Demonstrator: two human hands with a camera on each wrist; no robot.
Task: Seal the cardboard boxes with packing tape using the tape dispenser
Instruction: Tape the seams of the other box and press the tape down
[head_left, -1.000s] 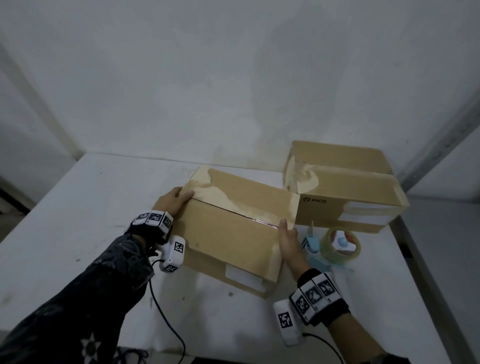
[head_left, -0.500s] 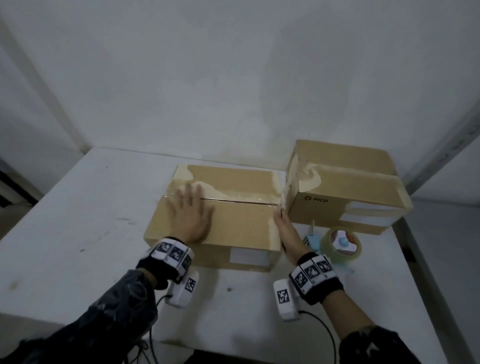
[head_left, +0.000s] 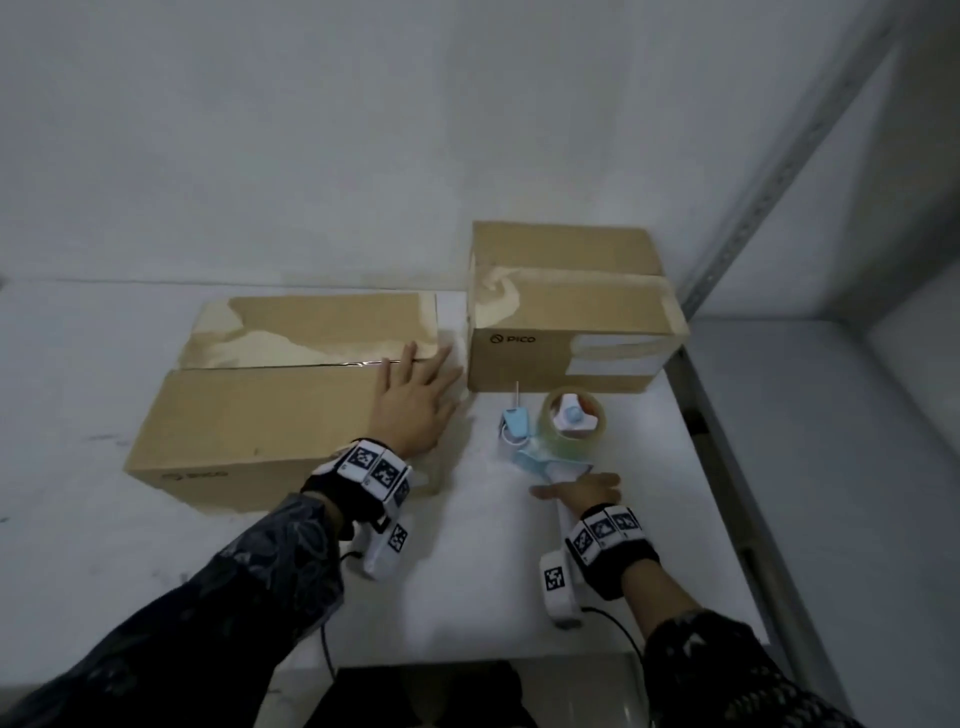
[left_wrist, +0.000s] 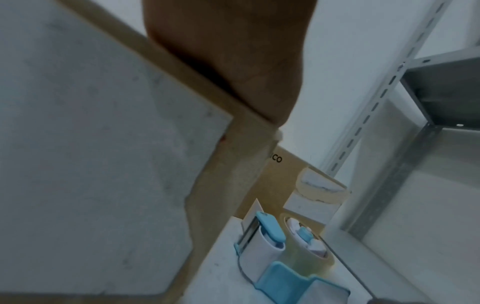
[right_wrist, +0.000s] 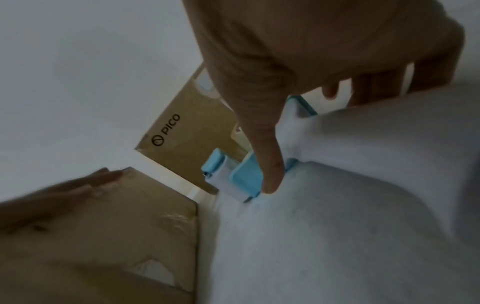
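On the white table (head_left: 613, 613), left hand (head_left: 413, 410) flat on tan box (head_left: 270, 415), right hand (head_left: 582, 491) clasping blue-white dispenser (head_left: 545, 441).

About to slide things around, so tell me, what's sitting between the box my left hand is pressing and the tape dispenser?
Nothing: the head view shows only bare white table between the near box and tape dispenser.

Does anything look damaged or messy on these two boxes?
Yes. Both the near box and the far box show pale, ragged patches on their top flaps, like old tape torn away. The near box's centre seam looks closed under the left hand.
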